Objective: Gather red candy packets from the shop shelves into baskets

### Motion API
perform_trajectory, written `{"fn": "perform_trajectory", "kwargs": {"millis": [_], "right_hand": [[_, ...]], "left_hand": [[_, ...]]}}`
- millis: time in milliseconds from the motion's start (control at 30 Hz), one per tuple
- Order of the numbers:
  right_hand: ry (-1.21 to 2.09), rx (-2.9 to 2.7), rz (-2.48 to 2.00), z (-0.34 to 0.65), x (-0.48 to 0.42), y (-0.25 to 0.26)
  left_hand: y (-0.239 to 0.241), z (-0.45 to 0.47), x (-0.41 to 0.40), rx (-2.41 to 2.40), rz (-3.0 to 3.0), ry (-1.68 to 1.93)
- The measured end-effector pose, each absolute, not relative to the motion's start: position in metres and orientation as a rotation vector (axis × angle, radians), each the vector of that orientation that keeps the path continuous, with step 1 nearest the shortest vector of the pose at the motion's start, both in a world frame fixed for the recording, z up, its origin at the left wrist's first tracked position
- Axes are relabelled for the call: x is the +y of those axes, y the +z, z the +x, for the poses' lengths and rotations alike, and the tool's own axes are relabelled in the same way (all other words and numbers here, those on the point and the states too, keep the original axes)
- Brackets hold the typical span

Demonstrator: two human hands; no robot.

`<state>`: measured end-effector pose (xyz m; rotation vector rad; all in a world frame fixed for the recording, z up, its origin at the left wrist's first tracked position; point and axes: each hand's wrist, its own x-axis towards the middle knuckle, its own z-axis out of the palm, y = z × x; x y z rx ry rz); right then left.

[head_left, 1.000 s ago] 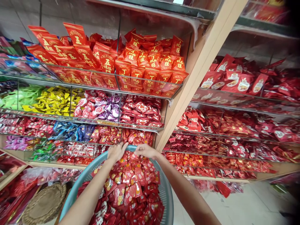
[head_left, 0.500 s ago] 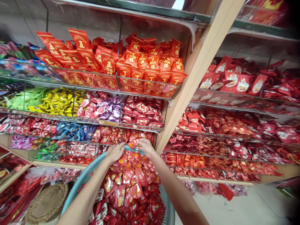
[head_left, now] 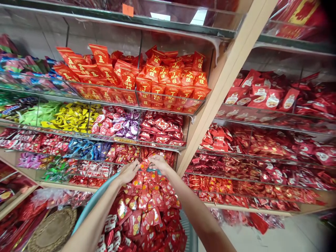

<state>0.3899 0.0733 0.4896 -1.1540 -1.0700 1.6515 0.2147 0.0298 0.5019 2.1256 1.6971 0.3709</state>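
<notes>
A teal plastic basket (head_left: 98, 194) stands in front of me, heaped with small red wrapped candies (head_left: 145, 213), many printed with orange fruit. At its far rim, my left hand (head_left: 130, 170) and my right hand (head_left: 159, 163) come together from either side. Between their curled fingers is a red candy packet (head_left: 144, 164), and both hands seem to pinch it. The hands partly hide the far rim. Just beyond them is a low shelf bin of red candies (head_left: 123, 153).
Clear-fronted shelves hold red packets (head_left: 172, 75), yellow candies (head_left: 73, 117) and other sweets. A slanting wooden post (head_left: 207, 119) divides them from more red candies (head_left: 259, 168) at right. A woven basket (head_left: 52, 231) lies low at left; tiled floor (head_left: 291, 234) shows at lower right.
The view has tilted slightly upward and left, so the shelves sit lower and further right. My right hand has moved left, closer to my left hand, with the packet between them.
</notes>
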Motion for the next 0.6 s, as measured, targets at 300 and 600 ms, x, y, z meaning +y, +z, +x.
{"fn": "perform_trajectory", "kwargs": {"millis": [300, 600], "right_hand": [[1.598, -1.495, -1.228, 0.389, 0.092, 0.495], [1.315, -1.206, -1.128, 0.377, 0.089, 0.478]], "left_hand": [[0.509, 0.212, 0.028, 1.611, 2.132, 0.424], [0.511, 0.215, 0.032, 1.613, 2.124, 0.404]]}}
